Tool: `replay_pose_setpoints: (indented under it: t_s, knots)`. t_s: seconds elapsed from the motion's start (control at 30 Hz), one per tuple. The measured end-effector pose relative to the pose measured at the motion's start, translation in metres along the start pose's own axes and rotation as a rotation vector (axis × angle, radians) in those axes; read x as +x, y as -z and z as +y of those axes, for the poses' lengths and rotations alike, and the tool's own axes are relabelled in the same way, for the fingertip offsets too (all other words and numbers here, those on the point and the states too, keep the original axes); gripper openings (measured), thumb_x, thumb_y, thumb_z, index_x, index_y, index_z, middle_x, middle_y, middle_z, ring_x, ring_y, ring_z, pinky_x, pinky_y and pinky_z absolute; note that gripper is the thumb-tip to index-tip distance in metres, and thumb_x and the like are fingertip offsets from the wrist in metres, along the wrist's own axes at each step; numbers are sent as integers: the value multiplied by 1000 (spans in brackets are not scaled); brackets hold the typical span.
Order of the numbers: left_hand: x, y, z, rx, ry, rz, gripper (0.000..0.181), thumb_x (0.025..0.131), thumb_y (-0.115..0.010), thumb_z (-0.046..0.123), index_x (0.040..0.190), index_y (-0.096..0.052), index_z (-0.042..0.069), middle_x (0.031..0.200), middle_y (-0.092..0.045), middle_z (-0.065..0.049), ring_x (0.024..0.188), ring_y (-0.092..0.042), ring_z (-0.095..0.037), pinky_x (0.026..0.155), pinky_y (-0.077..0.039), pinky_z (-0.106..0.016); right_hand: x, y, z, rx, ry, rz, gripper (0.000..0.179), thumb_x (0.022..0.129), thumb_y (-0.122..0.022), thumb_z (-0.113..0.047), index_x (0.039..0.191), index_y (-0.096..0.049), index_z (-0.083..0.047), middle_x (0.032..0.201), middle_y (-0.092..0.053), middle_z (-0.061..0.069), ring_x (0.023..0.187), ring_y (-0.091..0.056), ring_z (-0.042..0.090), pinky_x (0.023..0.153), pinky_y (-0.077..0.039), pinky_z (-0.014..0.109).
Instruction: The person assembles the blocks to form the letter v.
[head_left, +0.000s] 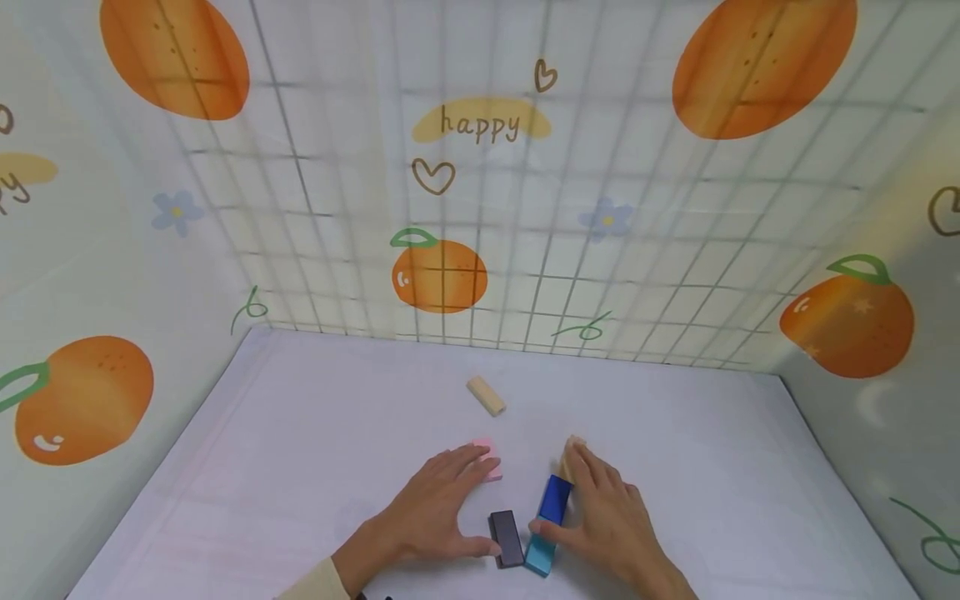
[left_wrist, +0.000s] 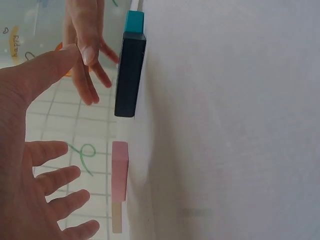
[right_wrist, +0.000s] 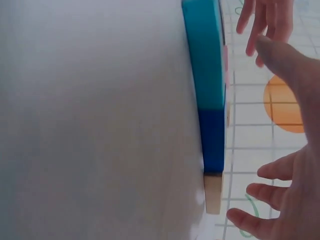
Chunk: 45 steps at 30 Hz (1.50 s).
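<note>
Spreading left hand (head_left: 438,510) near a pink block (left_wrist: 119,171) and right hand (head_left: 613,510) beside lined-up teal block (head_left: 539,557), blue block (head_left: 554,497) and wooden block (right_wrist: 213,194), gripping nothing, with a charcoal block (head_left: 507,537) between; apparently arranging, likely needing a light pinch for any shift.

Desk (head_left: 225,433), lower frame: rear block (head_left: 486,396) behind, second block (head_left: 493,476) before it, third block (head_left: 507,537) near bottom edge, left of three-block row (head_left: 554,498).

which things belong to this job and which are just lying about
Likely the job:
dark grey block, pink block, by left hand
teal block, blue block, near beige block, in a row by right hand

Perhaps just lying about:
far beige block, beyond both hands
</note>
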<state>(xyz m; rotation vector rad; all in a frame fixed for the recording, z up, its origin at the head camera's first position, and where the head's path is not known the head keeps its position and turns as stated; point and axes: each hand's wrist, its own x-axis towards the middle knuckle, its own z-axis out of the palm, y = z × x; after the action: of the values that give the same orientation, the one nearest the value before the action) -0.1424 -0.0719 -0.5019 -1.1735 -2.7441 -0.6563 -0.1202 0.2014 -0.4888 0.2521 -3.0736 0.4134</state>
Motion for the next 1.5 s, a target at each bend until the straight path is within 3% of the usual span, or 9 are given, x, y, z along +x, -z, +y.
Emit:
replay_pose_setpoints:
  t_s: [0.37,0.7,1.03,1.33,1.5]
  knots:
    - [1,2,-7,-66,76,-38,97,81,-68,69,158,-35,20,162,-32,-3,148,-30,-21,114,-30,-52,-8,-4,-12,-17,-30,-37,133,62,-62,-93,157,-32,-5,158,-33,22,135,-39,45,96,-38,69]
    - [4,3,-12,-101,140,-69,97,82,-69,67,160,-32,23,164,-27,-1,148,-30,-23,113,-30,-55,-13,-7,-18,-23,-60,-87,144,59,-54,-98,157,-25,3,160,-25,29,141,-32,51,102,-29,74]
    - [5,3,-15,-78,122,-35,97,83,-67,69,160,-31,22,163,-30,-4,146,-33,-23,111,-34,-54,-16,-13,-23,4,-87,-124,142,60,-58,-96,155,-30,6,160,-25,28,139,-36,47,104,-25,75]
    - [9,3,-17,-90,158,-45,96,83,-70,66,160,-31,23,164,-27,-1,145,-36,-24,111,-34,-53,-12,-15,-29,-36,-158,-201,141,58,-63,-94,153,-34,6,160,-24,29,137,-38,49,104,-22,77]
    - [9,2,-18,-96,171,-46,96,82,-70,66,159,-32,23,164,-29,-3,144,-36,-25,111,-34,-54,-12,-15,-30,-45,-167,-205,140,58,-63,-93,153,-34,6,161,-24,27,138,-38,48,105,-22,76]
